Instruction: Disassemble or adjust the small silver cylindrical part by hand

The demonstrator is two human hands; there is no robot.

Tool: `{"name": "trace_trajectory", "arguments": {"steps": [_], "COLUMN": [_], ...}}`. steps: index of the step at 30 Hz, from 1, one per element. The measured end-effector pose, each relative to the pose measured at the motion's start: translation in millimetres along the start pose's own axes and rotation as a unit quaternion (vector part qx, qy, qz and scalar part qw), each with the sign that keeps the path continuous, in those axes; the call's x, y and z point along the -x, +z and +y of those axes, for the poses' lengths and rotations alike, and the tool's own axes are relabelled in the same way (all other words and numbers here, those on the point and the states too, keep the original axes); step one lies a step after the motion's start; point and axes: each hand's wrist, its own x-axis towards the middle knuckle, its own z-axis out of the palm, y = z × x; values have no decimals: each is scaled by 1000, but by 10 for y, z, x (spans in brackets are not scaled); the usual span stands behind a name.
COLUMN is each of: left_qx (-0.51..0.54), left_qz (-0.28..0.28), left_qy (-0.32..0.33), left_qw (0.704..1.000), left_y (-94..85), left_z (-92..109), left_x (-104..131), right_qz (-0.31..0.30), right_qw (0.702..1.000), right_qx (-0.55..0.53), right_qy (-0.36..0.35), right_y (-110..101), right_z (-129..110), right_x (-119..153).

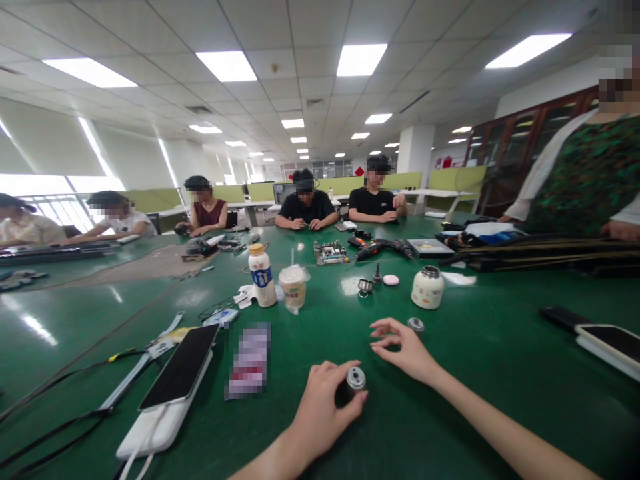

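Note:
Low over the green table (450,413), my left hand (323,407) has its thumb and fingers wrapped round a small metal cylinder (356,379). The cylinder stands upright, its silver top with dark holes facing up and its lower side partly hidden. To the right and a little farther off, my right hand (403,347) is open, fingers curved and apart with nothing between them. Just behind its wrist lies a small round metal piece (415,325). Beyond are a metal ring-shaped part (365,287), a dark upright part (377,273) and a pale pink oval piece (391,280).
A white jar (427,293), a bottle (263,277) and a plastic cup (293,290) stand farther back. Left lie a phone (183,363), a white power bank (157,427) and a purple packet (249,360). Behind are a circuit board (331,253) and power drill (369,251). Several people sit opposite.

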Motion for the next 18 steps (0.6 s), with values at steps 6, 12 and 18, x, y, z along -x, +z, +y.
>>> {"name": "trace_trajectory", "arguments": {"steps": [6,12,18], "left_qx": [1,10,8], "left_qz": [2,2,-1], "left_qy": [15,34,27], "left_qw": [1000,999,1000], "left_y": [-8,-9,-9], "left_z": [7,13,14], "left_x": [-12,-9,-26], "right_qz": [-82,-92,-88], "right_qw": [993,993,994], "right_qx": [-72,-54,-14], "right_qy": [-42,-53,-56], "right_y": [167,282,305], "right_z": [-526,-654,-629], "right_x": [123,239,242]}}
